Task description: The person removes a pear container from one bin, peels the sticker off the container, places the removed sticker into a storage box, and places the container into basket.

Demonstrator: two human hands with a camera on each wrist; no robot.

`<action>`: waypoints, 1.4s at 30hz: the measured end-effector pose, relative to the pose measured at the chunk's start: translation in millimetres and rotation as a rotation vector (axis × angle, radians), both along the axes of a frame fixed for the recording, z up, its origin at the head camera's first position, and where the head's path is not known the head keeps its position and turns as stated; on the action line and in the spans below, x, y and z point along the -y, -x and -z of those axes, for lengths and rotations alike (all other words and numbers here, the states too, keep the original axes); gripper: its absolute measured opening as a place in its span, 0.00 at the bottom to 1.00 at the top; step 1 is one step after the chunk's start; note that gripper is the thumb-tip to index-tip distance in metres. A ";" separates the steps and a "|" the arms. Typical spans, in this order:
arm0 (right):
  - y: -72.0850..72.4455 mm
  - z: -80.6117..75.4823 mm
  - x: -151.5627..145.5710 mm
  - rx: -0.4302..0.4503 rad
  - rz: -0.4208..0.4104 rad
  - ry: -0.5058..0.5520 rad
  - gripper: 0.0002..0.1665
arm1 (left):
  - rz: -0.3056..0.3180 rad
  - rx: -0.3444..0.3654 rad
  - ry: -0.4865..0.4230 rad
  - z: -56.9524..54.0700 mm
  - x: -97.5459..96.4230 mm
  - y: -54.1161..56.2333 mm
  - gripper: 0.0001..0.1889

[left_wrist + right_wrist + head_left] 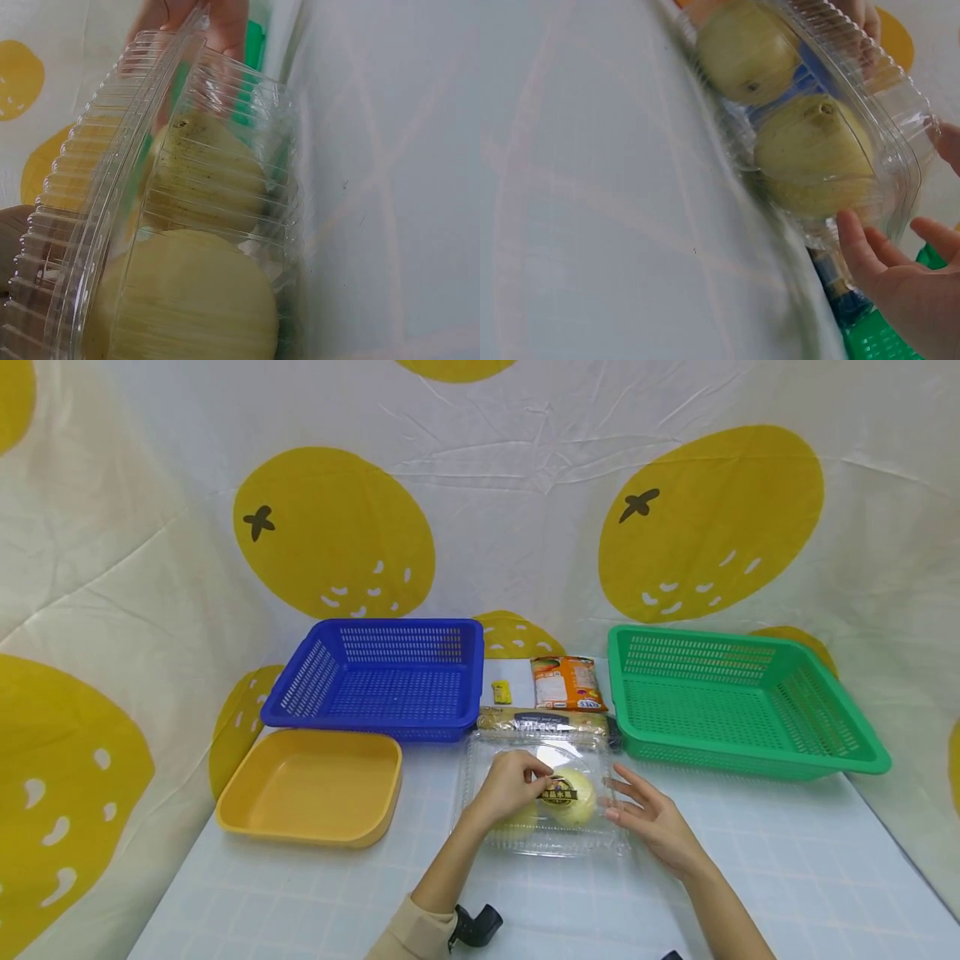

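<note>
A clear plastic clamshell box point(555, 843) with pale yellow pears point(814, 154) inside lies shut on the table; two pears show in each wrist view. On its lid is a round dark-and-gold label point(559, 792). My left hand point(508, 783) is over the lid, its curled thumb and fingertips pinching at the label's upper left edge. Along the box's right side is my right hand point(654, 820), fingers spread and fairly straight, fingertips touching the clear wall. In the right wrist view, those fingers point(859, 251) are beside the nearer pear.
Behind the box lies a long clear-and-gold packet point(543, 721), with an orange snack bag point(567, 683) and a small yellow packet point(501, 692) beyond. Blue basket point(375, 724) and yellow tray point(307, 837) stand left; a green basket point(750, 760) stands right.
</note>
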State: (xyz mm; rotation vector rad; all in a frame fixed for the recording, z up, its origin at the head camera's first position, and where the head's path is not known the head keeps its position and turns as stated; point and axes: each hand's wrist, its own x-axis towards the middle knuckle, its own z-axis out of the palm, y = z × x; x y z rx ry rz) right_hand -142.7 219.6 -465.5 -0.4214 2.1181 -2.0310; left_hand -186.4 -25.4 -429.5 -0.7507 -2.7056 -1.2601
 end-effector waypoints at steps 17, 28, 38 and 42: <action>0.5 3.0 -0.9 -0.019 -0.023 0.046 0.43 | 0.010 -0.081 0.069 4.0 -0.6 -1.6 0.03; 0.8 5.2 -2.0 -0.047 -0.037 0.071 0.42 | 0.072 -0.002 -0.086 6.1 4.9 -0.8 0.02; 0.7 3.2 -1.5 -0.034 -0.048 0.082 0.43 | 0.058 0.146 -0.250 4.2 8.2 -2.4 0.03; 0.2 4.2 -1.8 -0.037 -0.044 0.079 0.43 | 0.054 0.171 -0.288 2.8 8.9 -4.7 0.04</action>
